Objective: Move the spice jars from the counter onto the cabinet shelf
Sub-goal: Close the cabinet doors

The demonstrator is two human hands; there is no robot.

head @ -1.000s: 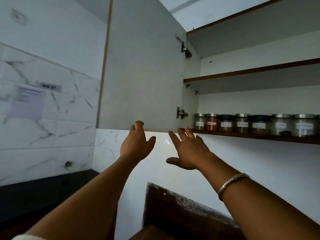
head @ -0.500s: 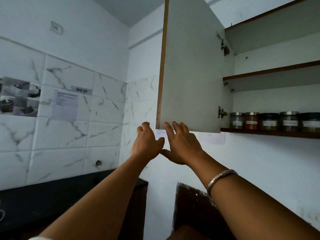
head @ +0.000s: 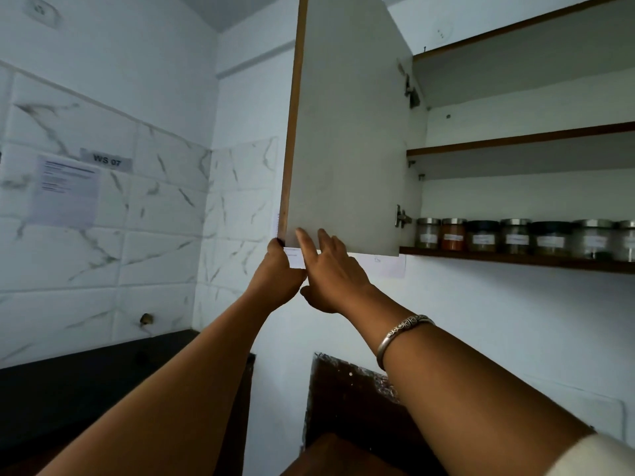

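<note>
A second ago both hands hung spread and apart below the cabinet door (head: 343, 132). They have since risen and closed in on its lower near corner. The left grip (head: 275, 280) now has its fingers hooked round that corner's brown edge, grasping the door. The right grip (head: 335, 273) is released, its straight fingers laid flat against the door's pale face just above the bottom edge, with the two hands almost touching. The door also looks to have swung, showing more of its edge to me than before.

Neither hand carries a jar, so I take this as door handling rather than jar moving. With a full row already up there, the moving may well be nearly or wholly finished and the door about to be shut.

The spice jars (head: 515, 235) stand upright in a line on the lower shelf (head: 515, 260), to the right of both grips and further in, beyond the door hinge. They are well apart from either hand. The dark table (head: 86, 389) lies low to the left, and I can see no jar on the part in view.
</note>
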